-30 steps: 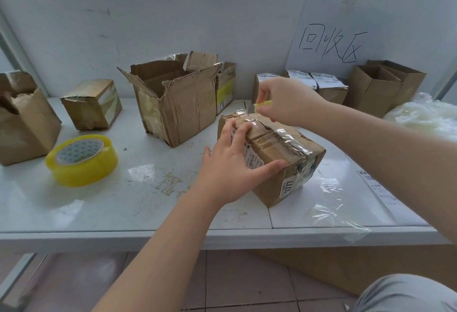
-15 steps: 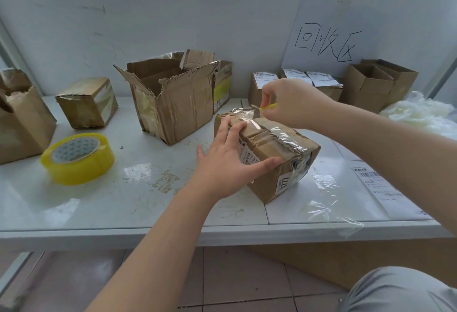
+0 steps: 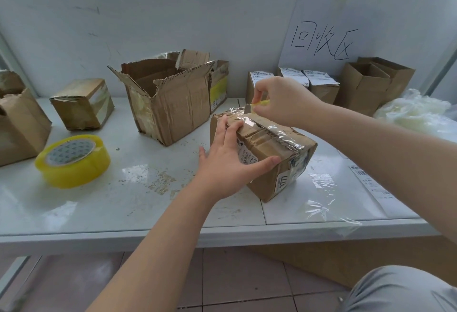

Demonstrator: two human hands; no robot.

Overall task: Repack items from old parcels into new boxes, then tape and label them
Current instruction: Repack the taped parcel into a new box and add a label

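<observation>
**A:** Right, the opening step is in hand, I'd say. The left hand (image 3: 227, 161) lies flat with straight fingers, pressing down the crumpled brown cardboard parcel wrapped in clear tape (image 3: 269, 148). The parcel sits just right of centre on the white table (image 3: 74, 212).

**B:** And the right hand (image 3: 279, 100) pinches a small yellow-handled cutter (image 3: 259, 103), its tip at the far end of the top seam.

**A:** The next move, by my reckoning, is to draw the blade along that seam toward the near end. It wants a shallow cut so nothing inside gets nicked.

**B:** Trouble is, the bracing fingers lie close beside that line. What can't we see?

**A:** The blade is mostly hidden by fingers and glare off the tape, so I can't tell whether it has bitten. The contents are unknown. The printed white paper label (image 3: 366, 183) at the right runs under the forearm, and its print is unreadable.

**B:** The fat yellow roll of packing tape (image 3: 71, 161) sits well apart on the left.
</observation>
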